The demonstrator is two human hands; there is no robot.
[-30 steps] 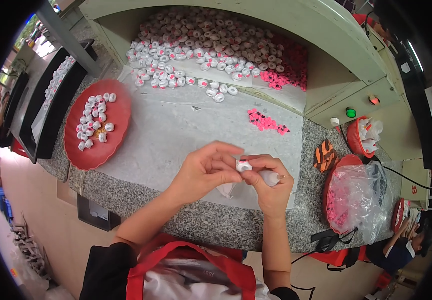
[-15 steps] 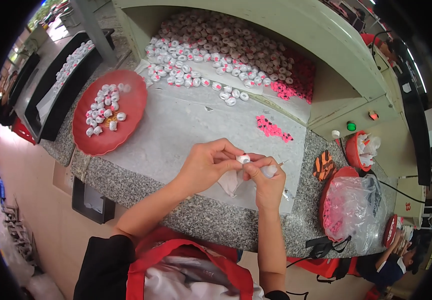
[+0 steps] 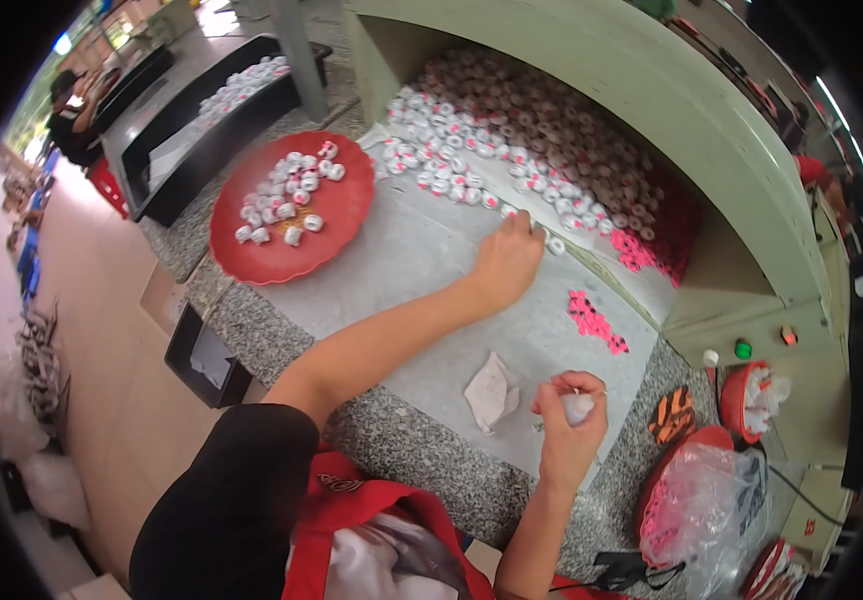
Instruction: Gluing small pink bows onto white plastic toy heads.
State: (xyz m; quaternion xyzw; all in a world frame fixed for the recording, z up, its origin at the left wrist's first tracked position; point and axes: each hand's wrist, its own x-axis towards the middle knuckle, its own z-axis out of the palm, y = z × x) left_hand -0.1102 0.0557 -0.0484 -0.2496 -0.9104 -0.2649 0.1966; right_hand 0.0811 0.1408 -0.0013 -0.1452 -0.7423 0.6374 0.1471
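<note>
My left hand stretches forward to the near edge of a big heap of small white spools, its fingers touching one or two loose spools there. My right hand stays near the counter's front edge, closed around one small white spool. A crumpled white cloth lies on the grey mat just left of my right hand. A small cluster of pink pieces lies on the mat beyond my right hand.
A red round tray with several white spools sits at the left. A red bowl lined with a plastic bag and an orange-black item sit at the right. A black crate stands at back left, near another person.
My hands were together over the front of the mat working on one spool. Now my left hand has reached forward to the heap, while my right hand keeps the spool.
</note>
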